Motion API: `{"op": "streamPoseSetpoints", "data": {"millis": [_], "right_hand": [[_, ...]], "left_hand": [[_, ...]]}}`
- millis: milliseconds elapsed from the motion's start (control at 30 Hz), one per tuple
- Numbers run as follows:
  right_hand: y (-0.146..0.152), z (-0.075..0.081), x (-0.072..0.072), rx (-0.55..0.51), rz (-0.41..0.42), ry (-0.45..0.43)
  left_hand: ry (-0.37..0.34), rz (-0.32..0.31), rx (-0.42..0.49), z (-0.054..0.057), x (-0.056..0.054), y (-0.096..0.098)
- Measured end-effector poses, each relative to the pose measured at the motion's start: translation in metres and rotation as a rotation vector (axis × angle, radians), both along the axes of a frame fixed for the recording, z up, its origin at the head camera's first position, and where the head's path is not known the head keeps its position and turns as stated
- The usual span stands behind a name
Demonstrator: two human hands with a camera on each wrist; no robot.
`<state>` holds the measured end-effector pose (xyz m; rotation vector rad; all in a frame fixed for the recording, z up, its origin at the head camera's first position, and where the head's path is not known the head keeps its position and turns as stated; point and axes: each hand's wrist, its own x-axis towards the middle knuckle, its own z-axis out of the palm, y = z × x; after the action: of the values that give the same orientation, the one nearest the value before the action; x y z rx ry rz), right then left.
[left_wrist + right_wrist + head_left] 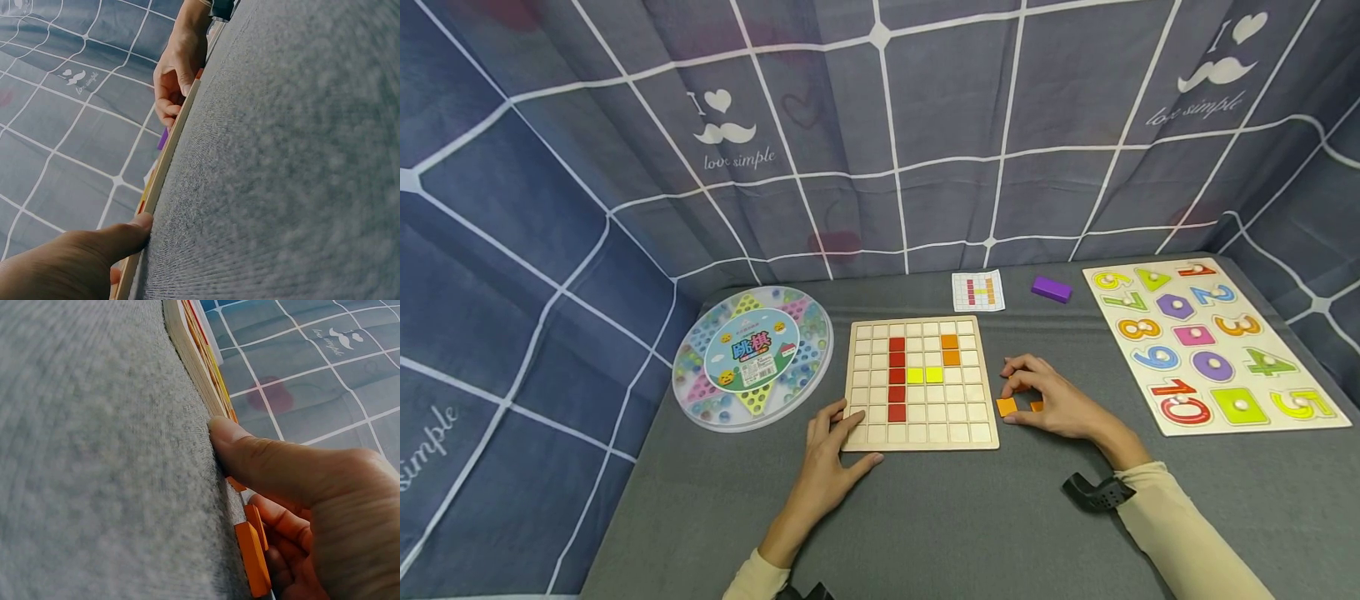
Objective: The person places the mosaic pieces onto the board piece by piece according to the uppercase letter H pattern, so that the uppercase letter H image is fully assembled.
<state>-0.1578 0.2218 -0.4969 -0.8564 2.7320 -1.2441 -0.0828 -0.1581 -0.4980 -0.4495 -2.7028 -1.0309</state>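
A square wooden grid board [955, 433] lies on the table. It holds a column of several red tiles [897, 377], two yellow tiles [924, 375] and two orange tiles [951, 350]. My left hand [827, 454] rests at the board's lower left corner, index finger over the left edge and thumb by the front edge. Just right of the board, my right hand [1060, 402] pinches a loose orange tile [1006, 407] between thumb and index finger. Under that hand more orange tiles [253, 559] lie on the cloth, partly hidden.
Behind the board are a small pattern card [977, 291] and a purple block [1052, 289]. To the left sits a round Chinese checkers box [752, 358]. A number-and-shape puzzle board [1213, 350] lies at right. A checked curtain [940, 200] hangs behind.
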Motion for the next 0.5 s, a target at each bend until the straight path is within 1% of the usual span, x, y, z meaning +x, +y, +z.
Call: {"op": "streamPoseSetpoints", "data": {"millis": [500], "right_hand": [[-0.0006,0.0007,0.0008,0.004,-0.011,0.016]], "left_hand": [[0.028,-0.007,0.004,0.0006,0.0000,-0.0003]]}}
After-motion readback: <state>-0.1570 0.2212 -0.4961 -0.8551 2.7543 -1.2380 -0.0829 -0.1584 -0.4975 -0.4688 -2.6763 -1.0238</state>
